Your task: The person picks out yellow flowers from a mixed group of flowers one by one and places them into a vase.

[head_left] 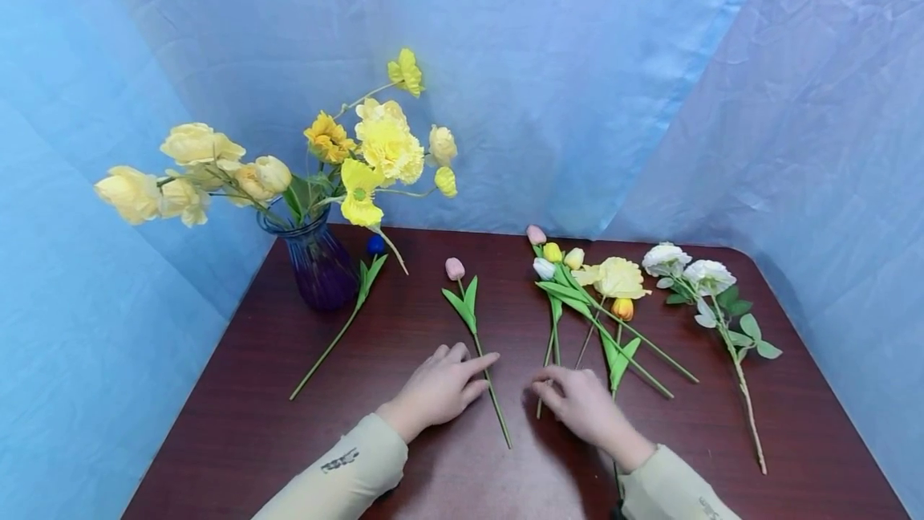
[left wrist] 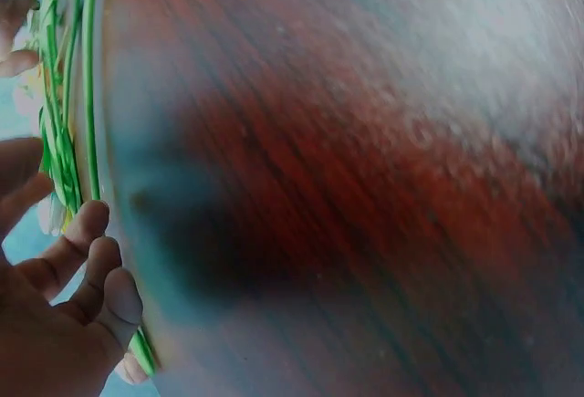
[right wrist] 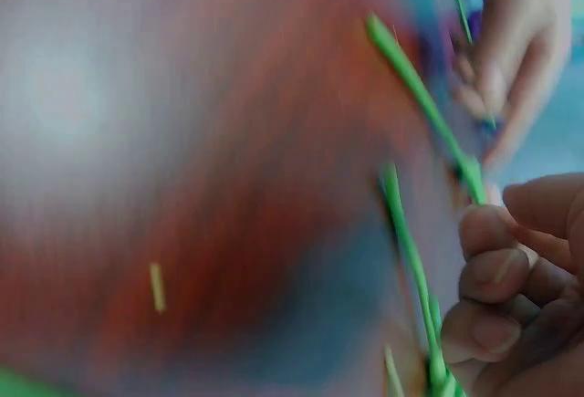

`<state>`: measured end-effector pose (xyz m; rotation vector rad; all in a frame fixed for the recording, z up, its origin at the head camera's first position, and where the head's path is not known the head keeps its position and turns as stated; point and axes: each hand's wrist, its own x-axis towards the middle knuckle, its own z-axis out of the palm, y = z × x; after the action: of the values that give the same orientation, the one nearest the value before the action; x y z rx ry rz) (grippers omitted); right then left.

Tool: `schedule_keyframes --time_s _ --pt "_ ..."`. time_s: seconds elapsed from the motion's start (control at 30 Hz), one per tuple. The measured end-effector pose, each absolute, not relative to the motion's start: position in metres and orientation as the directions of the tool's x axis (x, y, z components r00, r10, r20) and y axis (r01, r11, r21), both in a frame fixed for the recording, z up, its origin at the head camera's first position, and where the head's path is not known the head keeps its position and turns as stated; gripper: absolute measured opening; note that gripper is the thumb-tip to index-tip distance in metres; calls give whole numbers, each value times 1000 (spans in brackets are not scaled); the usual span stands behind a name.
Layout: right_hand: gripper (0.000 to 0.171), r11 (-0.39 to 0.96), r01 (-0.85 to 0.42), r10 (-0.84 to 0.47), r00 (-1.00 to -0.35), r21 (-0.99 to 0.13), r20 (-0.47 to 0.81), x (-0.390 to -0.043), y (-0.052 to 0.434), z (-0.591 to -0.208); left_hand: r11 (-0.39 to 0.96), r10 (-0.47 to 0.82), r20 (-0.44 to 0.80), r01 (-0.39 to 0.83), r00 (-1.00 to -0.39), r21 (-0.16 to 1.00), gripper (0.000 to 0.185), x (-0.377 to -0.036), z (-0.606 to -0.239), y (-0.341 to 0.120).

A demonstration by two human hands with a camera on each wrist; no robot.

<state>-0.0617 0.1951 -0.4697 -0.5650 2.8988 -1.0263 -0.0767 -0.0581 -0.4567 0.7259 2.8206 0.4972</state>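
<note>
A pink tulip [head_left: 455, 269] lies on the dark wooden table [head_left: 253, 424], its stem running toward me. My left hand [head_left: 469, 371] rests flat beside it, straight fingers touching the stem [left wrist: 88, 96]. My right hand [head_left: 552, 387] lies at the lower ends of a loose bunch of tulips [head_left: 556, 259]. In the blurred right wrist view its fingers [right wrist: 493, 269] are loosely curled next to the green stems [right wrist: 411, 260]; I see no firm hold on them. In the left wrist view my left hand's fingers [left wrist: 87, 269] sit against the stem.
A purple glass vase [head_left: 318, 263] with yellow flowers stands at the back left. A blue-headed stem [head_left: 332, 343] lies beside it. A yellow bloom [head_left: 619, 278] and a white rose spray [head_left: 686, 263] lie at the right. Blue cloth walls surround the table.
</note>
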Motion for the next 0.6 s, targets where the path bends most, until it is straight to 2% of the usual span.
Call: schedule_keyframes --time_s 0.1,0.2,0.4,0.5,0.6 --pt "11 789 -328 -273 -945 -520 181 -73 224 -465 816 556 -126 510 -822 274 44 -75 -461 -58" --pt "15 839 -277 -211 -959 -468 188 -83 255 -461 805 583 -100 556 -806 207 40 -74 -464 -58" --pt "23 898 -121 -91 -992 -423 90 -92 304 -460 821 558 8 553 -830 144 25 -74 -464 -64" --pt "27 920 -79 -66 -997 -384 49 -94 319 -463 842 528 33 528 -849 110 16 -75 -464 -68" --pt "33 938 -44 -46 -999 -344 2 -96 329 -466 873 478 36 479 -878 88 16 -75 -464 -72"
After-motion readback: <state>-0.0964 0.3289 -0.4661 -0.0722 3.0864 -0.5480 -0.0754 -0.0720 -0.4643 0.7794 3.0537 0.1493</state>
